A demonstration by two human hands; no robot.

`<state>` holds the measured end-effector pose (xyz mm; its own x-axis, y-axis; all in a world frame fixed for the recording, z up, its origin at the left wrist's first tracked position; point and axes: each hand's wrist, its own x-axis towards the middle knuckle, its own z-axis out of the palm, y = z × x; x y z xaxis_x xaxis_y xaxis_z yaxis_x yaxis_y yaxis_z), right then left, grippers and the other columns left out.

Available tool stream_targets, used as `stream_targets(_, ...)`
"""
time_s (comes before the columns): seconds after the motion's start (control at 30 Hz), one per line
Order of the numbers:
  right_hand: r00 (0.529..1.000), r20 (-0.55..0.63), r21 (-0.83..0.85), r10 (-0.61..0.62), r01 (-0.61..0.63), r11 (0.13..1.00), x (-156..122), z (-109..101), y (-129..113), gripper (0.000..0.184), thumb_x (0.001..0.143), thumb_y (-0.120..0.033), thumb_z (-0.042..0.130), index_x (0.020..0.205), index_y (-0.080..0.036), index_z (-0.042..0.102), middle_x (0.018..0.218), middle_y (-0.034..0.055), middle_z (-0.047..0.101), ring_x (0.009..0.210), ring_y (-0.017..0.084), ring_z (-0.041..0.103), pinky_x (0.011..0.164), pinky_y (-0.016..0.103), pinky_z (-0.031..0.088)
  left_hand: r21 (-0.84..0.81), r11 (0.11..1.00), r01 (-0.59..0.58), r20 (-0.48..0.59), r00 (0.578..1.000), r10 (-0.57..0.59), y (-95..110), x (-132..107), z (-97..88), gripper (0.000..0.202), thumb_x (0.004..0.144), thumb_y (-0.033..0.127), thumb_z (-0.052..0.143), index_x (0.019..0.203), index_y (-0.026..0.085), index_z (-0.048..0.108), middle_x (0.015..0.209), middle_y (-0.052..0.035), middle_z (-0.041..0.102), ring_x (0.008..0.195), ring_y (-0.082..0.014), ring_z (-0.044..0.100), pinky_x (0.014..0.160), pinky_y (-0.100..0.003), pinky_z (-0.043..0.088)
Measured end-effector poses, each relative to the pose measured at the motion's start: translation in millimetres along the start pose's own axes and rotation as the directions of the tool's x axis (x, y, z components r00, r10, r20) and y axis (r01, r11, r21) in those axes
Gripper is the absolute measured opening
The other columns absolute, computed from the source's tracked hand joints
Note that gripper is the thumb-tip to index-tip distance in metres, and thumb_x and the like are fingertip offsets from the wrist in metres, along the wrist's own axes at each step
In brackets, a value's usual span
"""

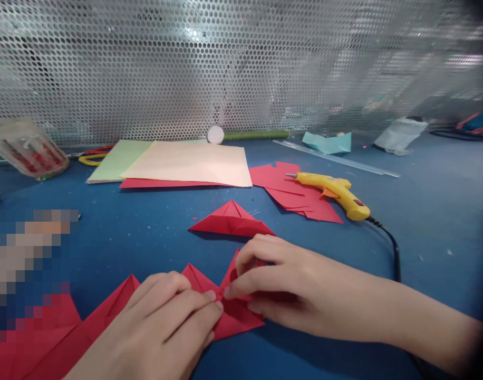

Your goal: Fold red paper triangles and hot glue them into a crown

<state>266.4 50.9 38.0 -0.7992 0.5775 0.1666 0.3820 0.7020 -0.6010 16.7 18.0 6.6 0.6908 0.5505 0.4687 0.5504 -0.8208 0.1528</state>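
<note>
A row of joined red folded paper pieces [235, 319] runs along the near side of the blue table, out to the lower left. With fingers together, my left hand [166, 316] presses on the row, its fingertips at the joint between two pieces. My right hand [289, 285] pinches the folded paper at that same joint from the right, thumb and fingers closed on it. The fingers hide part of the joint. Just beyond my hands lies a separate red folded paper piece [231, 219], its peak pointing away from me.
A yellow glue gun [336, 190] with a black cord rests on red paper cutouts [281, 184]. Further back are paper sheets [190, 163], scissors [93, 158], clear glue sticks [340, 158] and a plastic tub [28, 150]. A perforated metal panel [166, 68] stands behind.
</note>
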Motion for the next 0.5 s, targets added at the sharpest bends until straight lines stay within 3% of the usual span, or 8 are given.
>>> stream_targets(0.1,0.994,0.027,-0.091,-0.102,0.104,0.990,0.9,1.4,-2.1,0.032,0.089,-0.004,0.051,0.108,-0.020,0.070,0.106,0.0077,0.064,0.097,0.017,0.059,0.087,0.033,0.047,-0.043,0.999,-0.013,-0.028,1.000,0.011,-1.3,3.6,-1.9,0.024,0.100,0.014,0.041,0.106,0.021,0.064,0.089,0.0035,0.069,0.082,-0.0152,0.053,0.080,-0.026,0.044)
stream_targets(0.17,0.991,0.029,-0.107,-0.129,0.132,0.985,2.1,1.8,-2.6,0.031,0.089,-0.005,0.050,0.108,-0.019,0.070,0.105,0.0082,0.065,0.094,0.017,0.059,0.085,0.033,0.046,-0.103,0.995,0.006,0.017,1.000,-0.005,-2.4,6.2,-5.3,0.023,0.098,0.012,0.045,0.108,0.023,0.062,0.094,0.0049,0.068,0.087,-0.0133,0.054,0.084,-0.022,0.044)
stream_targets(0.27,0.990,0.011,-0.106,-0.144,0.144,0.984,3.5,1.7,-1.6,0.028,0.090,-0.007,0.051,0.107,-0.016,0.071,0.102,0.0084,0.066,0.094,0.015,0.059,0.084,0.031,0.045,-0.182,0.971,0.155,0.049,0.988,-0.149,-5.0,9.8,-9.4,0.026,0.093,0.014,0.047,0.112,0.028,0.057,0.106,0.0047,0.060,0.095,-0.0096,0.056,0.086,-0.016,0.044)
stream_targets(0.37,0.989,0.020,-0.112,-0.146,0.148,0.983,3.4,1.4,-0.6,0.026,0.091,-0.009,0.052,0.108,-0.017,0.071,0.101,0.0080,0.066,0.094,0.015,0.059,0.084,0.029,0.045,-0.194,0.939,0.286,0.060,0.958,-0.279,-6.9,11.6,-10.9,0.024,0.093,0.020,0.047,0.113,0.029,0.054,0.104,0.0023,0.054,0.091,-0.0093,0.058,0.080,-0.016,0.047)
stream_targets(0.5,0.988,0.026,-0.168,-0.154,0.156,0.973,1.7,1.9,-2.2,0.026,0.092,-0.011,0.051,0.108,-0.020,0.070,0.104,0.0072,0.067,0.090,0.015,0.058,0.082,0.031,0.044,-0.093,0.985,0.146,0.109,0.985,-0.135,-4.4,9.8,-12.1,0.023,0.094,0.014,0.043,0.103,0.028,0.060,0.086,0.0018,0.057,0.075,-0.0145,0.055,0.069,-0.026,0.047)
